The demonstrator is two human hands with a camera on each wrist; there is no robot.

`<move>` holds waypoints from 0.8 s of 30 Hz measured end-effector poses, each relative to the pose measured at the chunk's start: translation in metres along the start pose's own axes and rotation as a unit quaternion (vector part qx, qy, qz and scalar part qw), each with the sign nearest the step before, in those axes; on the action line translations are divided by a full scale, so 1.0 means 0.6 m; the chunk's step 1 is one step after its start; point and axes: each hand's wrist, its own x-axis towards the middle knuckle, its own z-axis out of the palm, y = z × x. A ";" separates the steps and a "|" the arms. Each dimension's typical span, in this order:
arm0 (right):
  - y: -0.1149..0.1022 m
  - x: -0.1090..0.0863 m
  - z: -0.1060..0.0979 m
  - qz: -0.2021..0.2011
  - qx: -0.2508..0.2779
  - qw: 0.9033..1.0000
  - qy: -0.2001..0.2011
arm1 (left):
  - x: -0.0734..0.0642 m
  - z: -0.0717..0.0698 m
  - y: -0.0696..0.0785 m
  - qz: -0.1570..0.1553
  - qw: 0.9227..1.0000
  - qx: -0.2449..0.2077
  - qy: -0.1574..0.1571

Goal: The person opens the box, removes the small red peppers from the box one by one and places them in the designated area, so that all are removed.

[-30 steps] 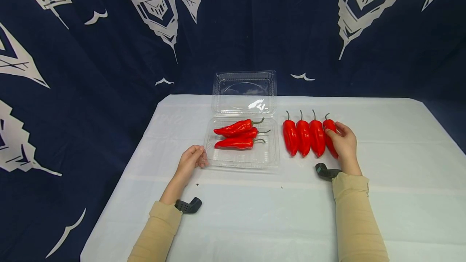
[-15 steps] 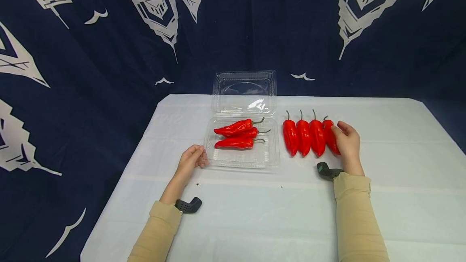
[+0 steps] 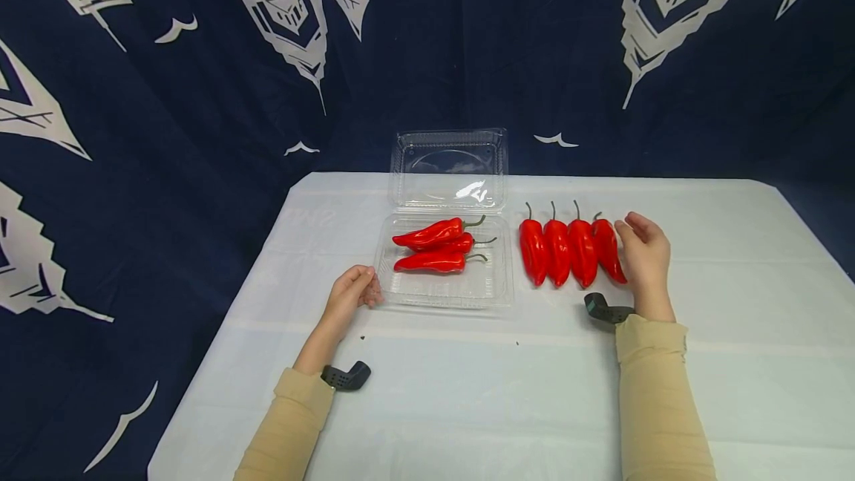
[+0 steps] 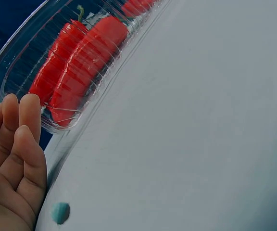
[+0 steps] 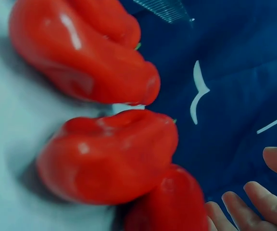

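Three red peppers (image 3: 434,263) lie on their sides in the base of a clear plastic clamshell box (image 3: 461,297). Its lid (image 3: 447,173) is tipped back behind it. My left hand (image 3: 354,289) is at the box's front left corner; in the left wrist view its fingers (image 4: 29,115) lie fairly straight by the box wall (image 4: 100,91). To the right of the box, several red peppers (image 3: 558,252) stand side by side, green stems pointing away. My right hand (image 3: 646,254) is just right of the rightmost pepper (image 3: 606,249), fingers loosely spread, holding nothing.
A white cloth (image 3: 534,407) covers the table. Behind hangs a dark blue curtain (image 3: 467,80) with white building and bird prints. Small dark specks lie on the cloth before the box. Each wrist wears a black camera strap (image 3: 347,377).
My right hand has let go of the rightmost pepper and drawn off to the right. That pepper has shifted slightly, its tip now further right. My left hand has stayed still.
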 end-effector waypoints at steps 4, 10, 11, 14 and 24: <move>0.022 0.021 0.002 -0.024 0.016 1.000 0.010 | 0.001 0.000 0.000 0.002 1.000 -0.005 -0.003; 0.025 0.031 0.002 -0.057 0.019 0.998 0.018 | 0.001 0.001 -0.001 0.002 1.000 -0.007 -0.005; 0.024 0.032 0.002 -0.062 0.020 0.998 0.019 | 0.001 0.000 -0.001 0.002 1.000 -0.007 -0.004; 0.021 0.033 0.004 -0.078 0.027 0.996 0.022 | 0.001 0.000 -0.001 0.000 1.000 -0.008 -0.003; 0.001 0.027 0.016 -0.127 0.065 0.990 0.008 | 0.000 -0.001 0.008 -0.018 1.000 -0.012 -0.010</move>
